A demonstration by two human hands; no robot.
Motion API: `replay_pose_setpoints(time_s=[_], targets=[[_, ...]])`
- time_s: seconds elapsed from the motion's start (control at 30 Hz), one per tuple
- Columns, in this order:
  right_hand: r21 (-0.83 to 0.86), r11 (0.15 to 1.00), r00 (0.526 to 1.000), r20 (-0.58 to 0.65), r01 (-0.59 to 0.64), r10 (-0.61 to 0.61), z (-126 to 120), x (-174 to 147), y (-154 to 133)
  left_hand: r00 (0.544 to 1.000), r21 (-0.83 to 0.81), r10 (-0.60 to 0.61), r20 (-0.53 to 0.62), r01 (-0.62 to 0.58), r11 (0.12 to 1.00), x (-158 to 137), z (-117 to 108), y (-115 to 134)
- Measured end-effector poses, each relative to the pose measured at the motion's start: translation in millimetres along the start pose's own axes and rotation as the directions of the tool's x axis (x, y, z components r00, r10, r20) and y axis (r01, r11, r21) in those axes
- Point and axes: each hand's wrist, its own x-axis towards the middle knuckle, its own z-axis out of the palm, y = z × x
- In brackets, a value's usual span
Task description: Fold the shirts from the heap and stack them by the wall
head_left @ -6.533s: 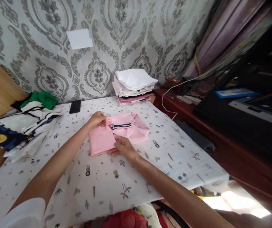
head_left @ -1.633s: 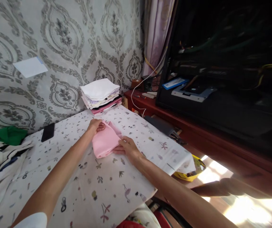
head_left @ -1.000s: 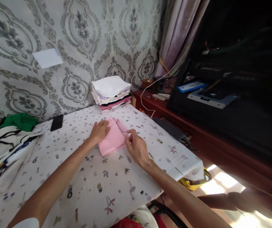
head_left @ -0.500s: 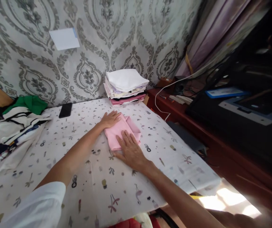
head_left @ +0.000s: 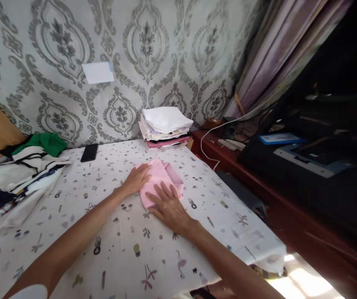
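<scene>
A folded pink garment (head_left: 156,169) lies flat on the patterned sheet (head_left: 147,257) near the middle of the view. My left hand (head_left: 137,177) rests at its left edge, fingers stretched over the cloth. Across its lower right part lies my right hand (head_left: 171,209), flat with the fingers spread. Both hands touch the cloth from above, and neither grips it. Behind the garment, against the wall, stands a stack of folded clothes (head_left: 166,120) with a white piece on top.
Loose clothes (head_left: 25,174) lie heaped at the left, near a black phone (head_left: 89,153). On the right, a dark red cabinet (head_left: 284,207) runs beside the bed edge, with a white cable (head_left: 208,154) hanging over it. A patterned wall (head_left: 119,83) closes off the back.
My left hand has slid from the garment's upper left toward its left edge. My right hand stays on the lower part. The view has tilted up slightly.
</scene>
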Motion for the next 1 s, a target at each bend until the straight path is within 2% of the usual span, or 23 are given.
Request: replay_pose_setpoints(time_s=[0.07,0.13,0.23,0.33,0.5,0.63,0.73,0.8,0.9,1.0], targets=[[-0.001,1.0,0.999,0.04,0.009,-0.009,-4.0,-0.8,4.1,0.997,-0.074,0.045,-0.064,-0.049,0.996,-4.0,-6.8,-7.1],[0.01,1.0,0.996,0.089,0.021,-0.022,-9.9,-1.2,10.5,0.992,-0.12,0.114,-0.058,-0.12,0.985,-6.1,-18.1,-17.0],[0.022,0.998,0.99,0.134,0.053,-0.055,-21.1,1.1,19.4,0.974,-0.09,0.198,0.107,-0.189,0.978,-6.3,-37.6,-31.4],[-0.003,0.996,0.989,0.125,0.085,-0.084,-28.9,7.7,21.4,0.945,-0.016,0.212,0.251,-0.215,0.976,1.4,-51.4,-38.0],[-0.102,0.992,0.993,0.096,0.079,-0.07,-21.8,17.3,17.0,0.938,0.057,0.221,0.268,-0.244,0.968,27.7,-53.3,-36.0],[-0.103,0.995,1.0,-0.01,0.011,-0.012,-8.8,15.1,18.8,0.962,0.088,0.17,0.212,-0.192,0.977,41.7,-41.7,-42.4],[-0.024,0.994,0.989,-0.111,-0.103,0.1,-4.9,10.0,23.2,0.993,-0.125,0.101,0.067,-0.092,0.988,45.5,-31.2,-52.1],[0.073,0.986,0.97,-0.185,-0.147,0.158,-6.7,7.4,29.7,0.999,-0.276,0.042,-0.021,-0.046,0.96,48.4,-27.1,-56.9],[0.258,0.957,0.914,-0.342,-0.133,0.219,-18.2,9.0,46.6,0.996,-0.354,0.036,-0.087,-0.064,0.933,57.1,-28.6,-56.3],[0.416,0.904,0.82,-0.483,-0.095,0.308,-42.7,18.9,67.1,0.987,-0.511,0.026,-0.161,-0.106,0.853,69.2,-37.9,-41.9]])
